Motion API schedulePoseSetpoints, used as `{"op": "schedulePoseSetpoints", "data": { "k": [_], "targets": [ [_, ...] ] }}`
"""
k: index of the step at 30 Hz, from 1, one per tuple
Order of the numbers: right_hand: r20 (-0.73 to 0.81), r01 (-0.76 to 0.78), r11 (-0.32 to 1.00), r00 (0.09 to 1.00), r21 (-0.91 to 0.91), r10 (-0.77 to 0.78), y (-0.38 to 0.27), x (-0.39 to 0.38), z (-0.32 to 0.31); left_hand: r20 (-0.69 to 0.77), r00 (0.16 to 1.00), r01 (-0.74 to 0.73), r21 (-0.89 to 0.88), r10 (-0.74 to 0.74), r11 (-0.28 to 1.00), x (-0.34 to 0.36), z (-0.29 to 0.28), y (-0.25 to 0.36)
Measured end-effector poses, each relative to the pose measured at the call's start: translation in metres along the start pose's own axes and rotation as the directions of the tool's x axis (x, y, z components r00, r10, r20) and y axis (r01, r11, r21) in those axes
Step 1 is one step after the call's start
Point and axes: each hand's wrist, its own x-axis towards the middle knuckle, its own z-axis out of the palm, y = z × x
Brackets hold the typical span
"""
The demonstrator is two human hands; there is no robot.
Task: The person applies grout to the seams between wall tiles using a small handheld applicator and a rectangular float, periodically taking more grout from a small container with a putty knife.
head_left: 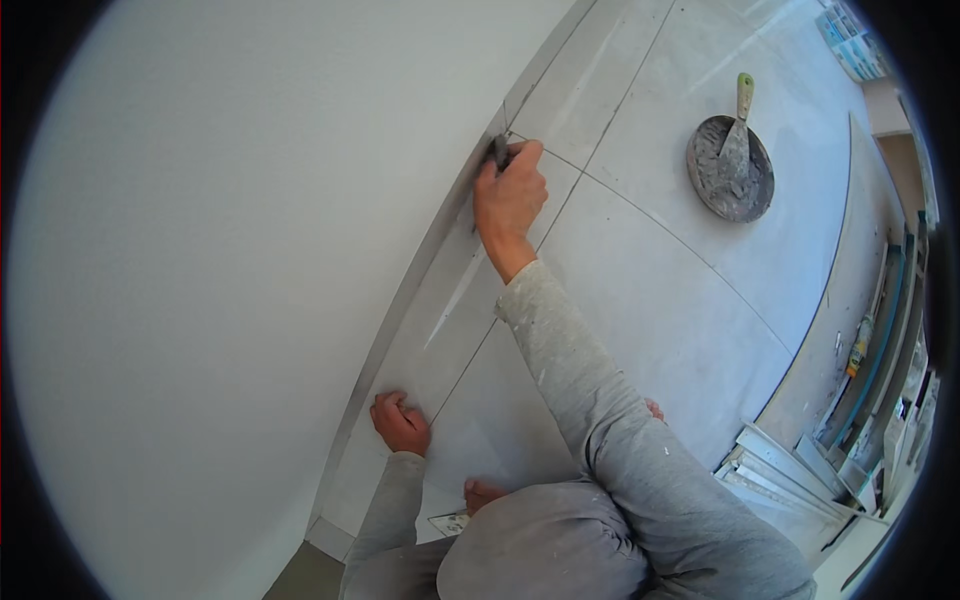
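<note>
My right hand (pixel 512 195) is at the foot of the wall, its fingers closed on a small dark grey piece (pixel 498 152) whose kind I cannot make out. That piece touches the grey skirting (pixel 425 260), close to where a floor tile joint meets it. Lower down, my left hand (pixel 401 425) rests curled on the tiled floor (pixel 640 270) beside the skirting. Whatever its fingers may hold is hidden. Away to the right stands a round dark pan (pixel 692 165) of grey paste, with a putty knife (pixel 743 108) leaning in it, its handle tipped green.
The white wall (pixel 220 260) rises along my left. On the right lie a long flat board (pixel 825 330), stacked pale strips (pixel 785 480) and a yellow-labelled tube (pixel 859 347). A blue-and-white pack (pixel 852 45) sits at the far right. My bare foot (pixel 482 494) is near my left hand.
</note>
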Motion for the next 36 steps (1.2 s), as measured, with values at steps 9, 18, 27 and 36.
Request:
{"op": "schedulePoseSetpoints", "data": {
  "k": [9,18,27,36],
  "targets": [
    [0.169,0.098,0.976,0.977,0.194,-0.131,0.013,-0.028,-0.033,-0.034,0.999,-0.010,0.064,0.013,0.998,0.005,-0.011,-0.007],
    [0.099,0.269,0.963,0.958,0.008,-0.268,0.015,0.054,-0.015,-0.038,0.998,-0.043,0.001,0.042,0.999,0.010,-0.008,0.005],
    [0.456,0.233,0.966,0.852,0.112,-0.258,0.016,-0.031,-0.029,-0.044,0.998,-0.036,0.072,0.039,0.997,0.007,-0.011,-0.005],
    [0.099,0.386,0.919,0.921,-0.077,-0.378,0.024,0.009,-0.012,-0.031,0.999,-0.038,0.031,0.039,0.999,0.004,-0.006,0.001]
  ]
}}
